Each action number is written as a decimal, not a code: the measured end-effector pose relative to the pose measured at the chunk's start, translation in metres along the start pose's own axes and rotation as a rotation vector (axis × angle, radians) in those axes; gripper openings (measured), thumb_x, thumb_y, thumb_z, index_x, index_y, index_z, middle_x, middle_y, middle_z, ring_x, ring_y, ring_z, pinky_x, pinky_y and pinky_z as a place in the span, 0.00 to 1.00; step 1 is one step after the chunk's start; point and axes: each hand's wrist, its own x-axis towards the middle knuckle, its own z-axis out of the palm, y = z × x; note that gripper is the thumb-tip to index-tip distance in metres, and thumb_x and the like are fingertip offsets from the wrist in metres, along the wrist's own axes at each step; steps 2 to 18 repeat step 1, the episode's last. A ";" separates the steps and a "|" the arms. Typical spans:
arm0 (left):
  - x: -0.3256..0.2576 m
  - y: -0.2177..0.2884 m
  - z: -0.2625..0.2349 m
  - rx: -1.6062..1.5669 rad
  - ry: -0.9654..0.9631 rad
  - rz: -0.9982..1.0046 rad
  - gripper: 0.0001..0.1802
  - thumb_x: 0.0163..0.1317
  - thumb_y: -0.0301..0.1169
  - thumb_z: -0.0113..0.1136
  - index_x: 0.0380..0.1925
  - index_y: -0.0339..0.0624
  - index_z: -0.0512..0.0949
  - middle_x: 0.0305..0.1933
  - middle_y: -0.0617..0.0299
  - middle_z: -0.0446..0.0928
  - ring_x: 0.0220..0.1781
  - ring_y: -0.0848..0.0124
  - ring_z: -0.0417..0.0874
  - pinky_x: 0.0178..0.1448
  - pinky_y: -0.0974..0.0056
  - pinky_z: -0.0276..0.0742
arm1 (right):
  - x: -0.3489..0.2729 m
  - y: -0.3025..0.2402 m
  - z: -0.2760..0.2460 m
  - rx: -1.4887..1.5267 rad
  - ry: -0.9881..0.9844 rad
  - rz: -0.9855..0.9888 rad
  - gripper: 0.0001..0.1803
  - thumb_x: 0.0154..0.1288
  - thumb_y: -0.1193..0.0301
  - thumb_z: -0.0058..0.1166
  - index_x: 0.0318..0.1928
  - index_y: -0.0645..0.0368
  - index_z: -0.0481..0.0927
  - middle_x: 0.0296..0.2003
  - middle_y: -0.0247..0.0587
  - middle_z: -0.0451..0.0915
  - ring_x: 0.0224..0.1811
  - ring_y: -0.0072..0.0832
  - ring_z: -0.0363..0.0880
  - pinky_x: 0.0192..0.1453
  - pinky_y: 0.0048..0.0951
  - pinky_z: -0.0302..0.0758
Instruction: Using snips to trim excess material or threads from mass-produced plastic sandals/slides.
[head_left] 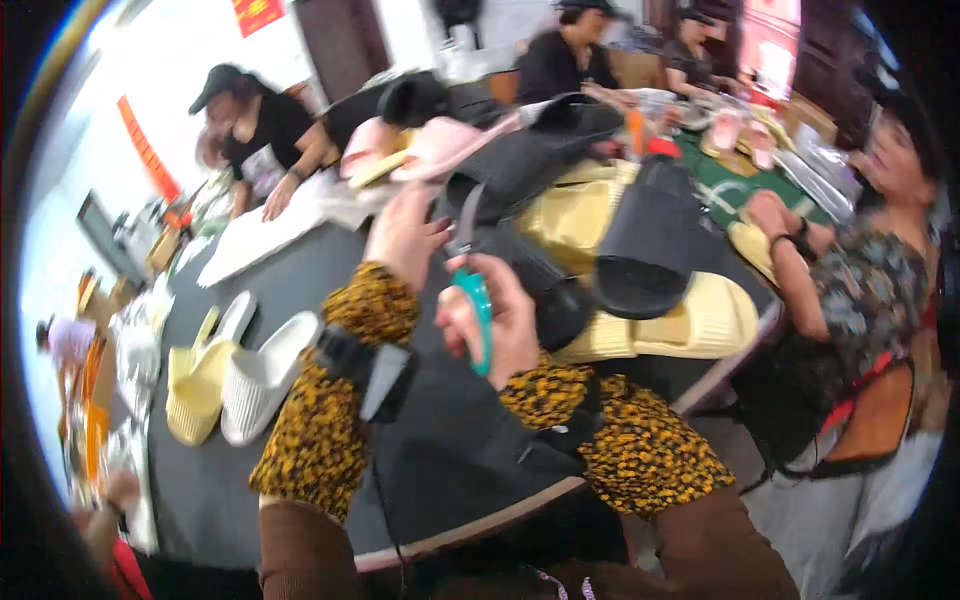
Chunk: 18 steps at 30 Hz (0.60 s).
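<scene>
Two forearms in yellow-and-black patterned sleeves are reaching up from the lower edge over a dark round desk (300, 480). The right hand (495, 325) is gripping a pair of teal-handled scissors (476, 300), its fingers clamped through and around the handle, the metal blades pointing up toward a black foam slipper (545, 290). The left hand (405, 235) is holding that slipper's upper end, fingers curled around it, though motion blur is hiding exactly where they are pressing. The slipper is sitting between the two hands, just above the desk and touching a heap of black and pale yellow slippers (640, 250) piled just beyond. To the person's left, a pale yellow slipper (195, 385) and a white ribbed slipper (262, 375) are lying side by side on the desk, touching. Pink slippers (440, 145) are resting farther back. On the right, a seated person in a patterned top (870, 290) is leaning on the desk edge. Across the desk, more people in dark clothes and caps (255, 125) are working over their own stacks.
</scene>
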 end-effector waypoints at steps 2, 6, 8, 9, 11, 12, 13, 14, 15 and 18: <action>-0.019 -0.012 -0.005 0.024 -0.002 -0.053 0.17 0.59 0.37 0.56 0.43 0.39 0.69 0.45 0.55 0.74 0.46 0.62 0.76 0.44 0.61 0.74 | -0.001 0.013 0.007 0.014 -0.035 0.044 0.23 0.59 0.73 0.53 0.55 0.57 0.63 0.27 0.37 0.75 0.18 0.18 0.70 0.20 0.20 0.68; -0.019 -0.012 -0.005 0.024 -0.002 -0.053 0.17 0.59 0.37 0.56 0.43 0.39 0.69 0.45 0.55 0.74 0.46 0.62 0.76 0.44 0.61 0.74 | -0.001 0.013 0.007 0.014 -0.035 0.044 0.23 0.59 0.73 0.53 0.55 0.57 0.63 0.27 0.37 0.75 0.18 0.18 0.70 0.20 0.20 0.68; -0.019 -0.012 -0.005 0.024 -0.002 -0.053 0.17 0.59 0.37 0.56 0.43 0.39 0.69 0.45 0.55 0.74 0.46 0.62 0.76 0.44 0.61 0.74 | -0.001 0.013 0.007 0.014 -0.035 0.044 0.23 0.59 0.73 0.53 0.55 0.57 0.63 0.27 0.37 0.75 0.18 0.18 0.70 0.20 0.20 0.68; -0.019 -0.012 -0.005 0.024 -0.002 -0.053 0.17 0.59 0.37 0.56 0.43 0.39 0.69 0.45 0.55 0.74 0.46 0.62 0.76 0.44 0.61 0.74 | -0.001 0.013 0.007 0.014 -0.035 0.044 0.23 0.59 0.73 0.53 0.55 0.57 0.63 0.27 0.37 0.75 0.18 0.18 0.70 0.20 0.20 0.68; -0.019 -0.012 -0.005 0.024 -0.002 -0.053 0.17 0.59 0.37 0.56 0.43 0.39 0.69 0.45 0.55 0.74 0.46 0.62 0.76 0.44 0.61 0.74 | -0.001 0.013 0.007 0.014 -0.035 0.044 0.23 0.59 0.73 0.53 0.55 0.57 0.63 0.27 0.37 0.75 0.18 0.18 0.70 0.20 0.20 0.68; -0.019 -0.012 -0.005 0.024 -0.002 -0.053 0.17 0.59 0.37 0.56 0.43 0.39 0.69 0.45 0.55 0.74 0.46 0.62 0.76 0.44 0.61 0.74 | -0.001 0.013 0.007 0.014 -0.035 0.044 0.23 0.59 0.73 0.53 0.55 0.57 0.63 0.27 0.37 0.75 0.18 0.18 0.70 0.20 0.20 0.68; -0.019 -0.012 -0.005 0.024 -0.002 -0.053 0.17 0.59 0.37 0.56 0.43 0.39 0.69 0.45 0.55 0.74 0.46 0.62 0.76 0.44 0.61 0.74 | -0.001 0.013 0.007 0.014 -0.035 0.044 0.23 0.59 0.73 0.53 0.55 0.57 0.63 0.27 0.37 0.75 0.18 0.18 0.70 0.20 0.20 0.68; -0.019 -0.012 -0.005 0.024 -0.002 -0.053 0.17 0.59 0.37 0.56 0.43 0.39 0.69 0.45 0.55 0.74 0.46 0.62 0.76 0.44 0.61 0.74 | -0.001 0.013 0.007 0.014 -0.035 0.044 0.23 0.59 0.73 0.53 0.55 0.57 0.63 0.27 0.37 0.75 0.18 0.18 0.70 0.20 0.20 0.68; -0.019 -0.012 -0.005 0.024 -0.002 -0.053 0.17 0.59 0.37 0.56 0.43 0.39 0.69 0.45 0.55 0.74 0.46 0.62 0.76 0.44 0.61 0.74 | -0.001 0.013 0.007 0.014 -0.035 0.044 0.23 0.59 0.73 0.53 0.55 0.57 0.63 0.27 0.37 0.75 0.18 0.18 0.70 0.20 0.20 0.68; -0.019 -0.012 -0.005 0.024 -0.002 -0.053 0.17 0.59 0.37 0.56 0.43 0.39 0.69 0.45 0.55 0.74 0.46 0.62 0.76 0.44 0.61 0.74 | -0.001 0.013 0.007 0.014 -0.035 0.044 0.23 0.59 0.73 0.53 0.55 0.57 0.63 0.27 0.37 0.75 0.18 0.18 0.70 0.20 0.20 0.68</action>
